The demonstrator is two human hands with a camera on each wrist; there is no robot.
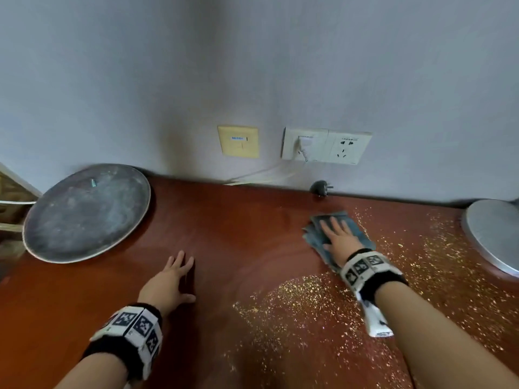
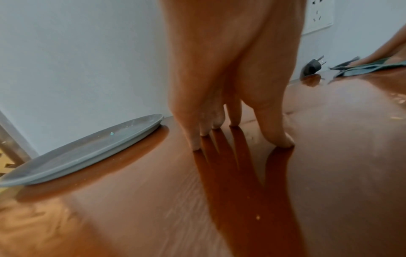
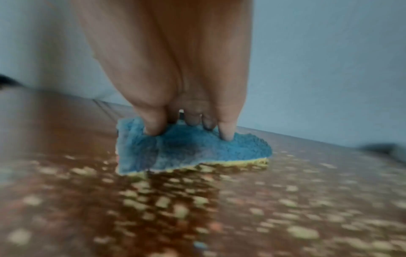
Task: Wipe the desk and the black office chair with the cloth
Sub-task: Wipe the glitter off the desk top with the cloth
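Note:
My right hand (image 1: 338, 235) lies flat with straight fingers on a blue cloth (image 1: 314, 237), pressing it onto the reddish-brown desk (image 1: 238, 234) near the back wall. In the right wrist view the fingertips (image 3: 226, 133) dig into the fluffy blue cloth (image 3: 186, 149), which is blurred. Yellow crumbs (image 1: 303, 301) are scattered over the right half of the desk. My left hand (image 1: 174, 273) rests open on the bare desk at centre-left, fingertips (image 2: 195, 146) touching the glossy desk (image 2: 329, 156). The black office chair is out of view.
A round grey plate (image 1: 84, 214) leans at the back left; it also shows in the left wrist view as the plate (image 2: 77, 156). Another grey round disc (image 1: 494, 237) sits at the right edge. A black plug (image 1: 320, 188) lies by the wall under the sockets (image 1: 325, 146).

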